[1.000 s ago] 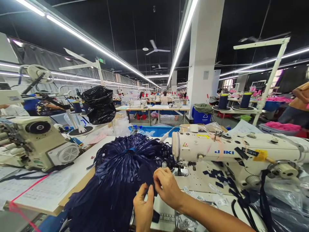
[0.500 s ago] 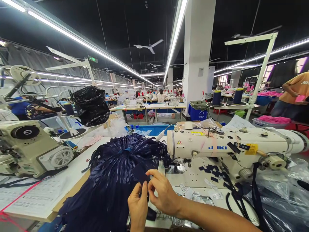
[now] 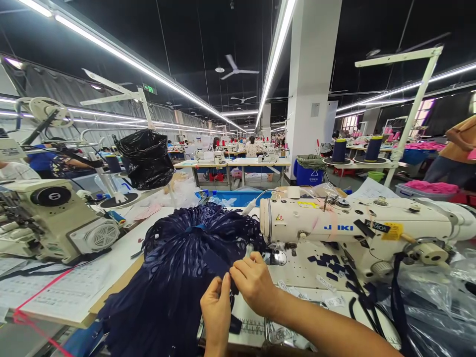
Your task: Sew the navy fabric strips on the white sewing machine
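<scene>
In the head view, the left hand (image 3: 216,310) and the right hand (image 3: 253,283) meet low in the middle, fingertips pinched together on a small dark navy fabric piece (image 3: 219,265). That piece lies at the near edge of a large heap of navy blue fabric strips (image 3: 182,267), which spreads over the white sewing table (image 3: 122,253) just left of the needle area. The left thumb and forefinger close on the piece from below; the right fingers grip it from above, knuckles up.

To the right stands a white industrial sewing machine (image 3: 353,230), with small navy cut patches (image 3: 327,260) scattered on its bed. A second cream-coloured machine (image 3: 55,220) sits at far left. A black plastic bag (image 3: 147,158) hangs behind the heap. At the far right edge a person in an orange shirt (image 3: 461,144) stands by pink fabric.
</scene>
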The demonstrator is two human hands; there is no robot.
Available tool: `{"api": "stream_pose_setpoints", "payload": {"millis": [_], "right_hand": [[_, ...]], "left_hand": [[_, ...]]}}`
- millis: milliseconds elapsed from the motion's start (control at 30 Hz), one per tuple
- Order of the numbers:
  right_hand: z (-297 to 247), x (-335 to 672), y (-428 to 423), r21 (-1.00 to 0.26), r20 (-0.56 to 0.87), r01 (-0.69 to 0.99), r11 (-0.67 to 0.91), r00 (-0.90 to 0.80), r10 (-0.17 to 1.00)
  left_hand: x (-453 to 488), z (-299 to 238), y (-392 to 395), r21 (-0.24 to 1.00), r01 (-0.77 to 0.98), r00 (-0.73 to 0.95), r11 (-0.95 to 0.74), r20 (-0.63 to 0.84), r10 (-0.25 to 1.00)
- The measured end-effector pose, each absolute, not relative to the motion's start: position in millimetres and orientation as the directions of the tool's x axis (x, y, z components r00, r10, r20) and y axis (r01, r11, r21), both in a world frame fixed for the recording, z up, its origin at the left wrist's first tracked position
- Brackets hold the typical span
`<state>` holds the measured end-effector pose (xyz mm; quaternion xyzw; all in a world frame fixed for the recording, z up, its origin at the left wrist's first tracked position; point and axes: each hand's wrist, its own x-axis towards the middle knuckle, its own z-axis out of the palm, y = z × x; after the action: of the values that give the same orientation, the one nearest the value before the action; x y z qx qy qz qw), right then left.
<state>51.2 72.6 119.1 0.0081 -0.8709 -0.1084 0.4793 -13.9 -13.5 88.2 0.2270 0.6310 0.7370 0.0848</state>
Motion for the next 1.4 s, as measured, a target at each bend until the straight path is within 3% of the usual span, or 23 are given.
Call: {"api": "stream_pose_setpoints", "payload": {"millis": [200,367,600,700,767,1000,1233,1300,1400], "right_hand": [[121,50,69,0.397,0.776,0.133,0.908,-0.576,-0.255],[119,47,69,0.439,0.734,0.154,0.885,-0.63,-0.254],[112,61,62,0.053,0.794,-0.1,0.994,-0.6,-0.102],[111,65,74,-0.102,0.799,-0.109,0.989,-0.602,0.015],[111,64,82,-0.141,0.794,-0.104,0.985,-0.606,0.049],[113,58,78,0.013,0.818,-0.071,0.997,-0.573,-0.051],[114,51,72,0.35,0.739,0.065,0.934,-0.632,-0.233],[114,49,71,0.353,0.733,0.083,0.932,-0.643,-0.22],[111,47,69,0.258,0.768,0.062,0.964,-0.619,-0.165]], "left_hand": [[-15,84,-16,0.964,0.228,-0.875,-0.139,0.265,0.406],[-13,83,-17,0.96,0.257,-0.874,-0.109,0.279,0.397],[-17,84,-15,0.968,0.144,-0.879,-0.205,0.22,0.422],[-18,81,-14,0.967,0.092,-0.886,-0.236,0.188,0.423],[-17,80,-13,0.965,0.075,-0.886,-0.251,0.18,0.428],[-13,78,-11,0.965,0.126,-0.888,-0.23,0.213,0.408],[-12,78,-14,0.959,0.249,-0.889,-0.134,0.281,0.363],[-13,78,-15,0.956,0.267,-0.88,-0.118,0.292,0.375],[-19,78,-16,0.971,0.213,-0.89,-0.108,0.239,0.388]]}}
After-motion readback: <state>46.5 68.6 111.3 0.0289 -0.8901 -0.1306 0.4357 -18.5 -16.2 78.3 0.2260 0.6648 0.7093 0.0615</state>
